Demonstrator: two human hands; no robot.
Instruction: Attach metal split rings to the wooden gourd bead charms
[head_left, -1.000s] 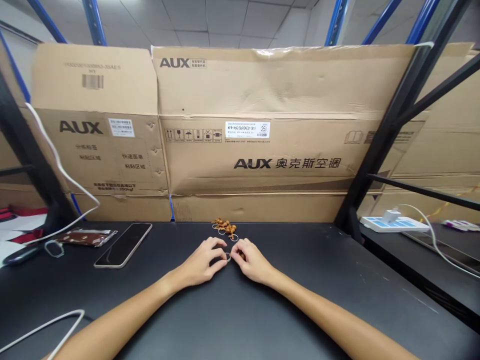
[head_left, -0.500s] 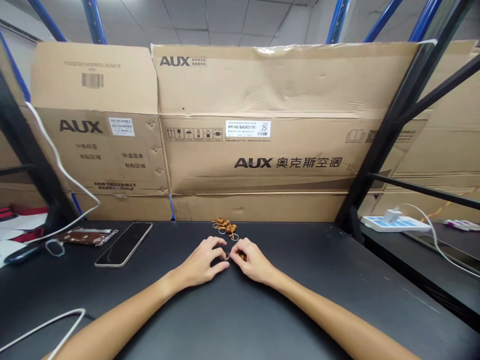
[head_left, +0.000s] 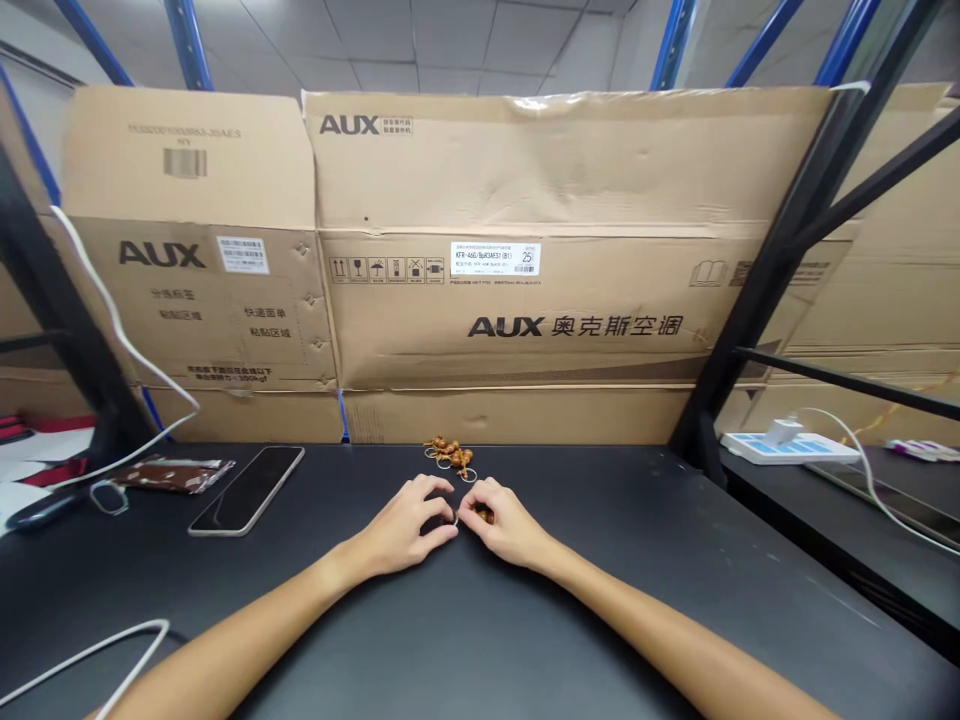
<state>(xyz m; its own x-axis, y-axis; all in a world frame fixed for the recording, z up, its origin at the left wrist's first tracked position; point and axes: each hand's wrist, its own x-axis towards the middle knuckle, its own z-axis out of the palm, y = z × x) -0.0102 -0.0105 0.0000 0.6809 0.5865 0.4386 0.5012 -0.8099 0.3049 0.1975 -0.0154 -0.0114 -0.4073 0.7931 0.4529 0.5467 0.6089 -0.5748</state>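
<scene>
Just below the centre of the frame, the two hands meet above a black tabletop (head_left: 465, 630) with a small brown-beaded key ring between them. The right hand (head_left: 510, 522) has thumb and forefinger pressed together on it, the brown beads (head_left: 484, 513) tucked under the curled fingers; such a pinch seems chosen to steady so small a thing while leaving its metal ring (head_left: 456, 518) exposed to the left. The left hand (head_left: 405, 525) curls around that side, thumb and forefinger a little apart, and I cannot tell whether either tip touches the ring. Both forearms seem braced low, probably for fine control. Just beyond the fingers lies a cluster of similar beaded key rings (head_left: 454, 457), near enough to reach easily, while a phone (head_left: 247, 492) sits apart at centre left, likely out of the way. Across the back, cardboard panels appear to serve as a screen. The long panel (head_left: 570, 370) reads "AUX" at its upper left and "AUX 奥克斯空调" lower down; its white label (head_left: 495, 259) gives "KFR-46G/BpR3AES1(B1)" and "25", beside a row of handling symbols. The left panel (head_left: 150, 360) also bears "AUX", with "快递面单 粘贴区域" beneath; its barcode sticker is too small to read.
</scene>
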